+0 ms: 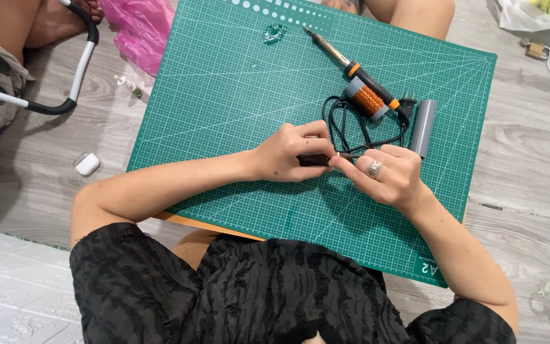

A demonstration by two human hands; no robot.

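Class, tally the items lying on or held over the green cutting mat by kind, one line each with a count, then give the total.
Soldering iron: 1
Spool of copper wire: 1
Grey tube: 1
Black cord: 1
Small clear item near the mat's top edge: 1
Dark slim tool held between left hand and right hand: 1
Total: 6

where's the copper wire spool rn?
In the head view, the grey spool of orange copper wire lies on the green cutting mat, upper right, against the black-and-orange soldering iron, left of the grey plastic tube, above the right hand.
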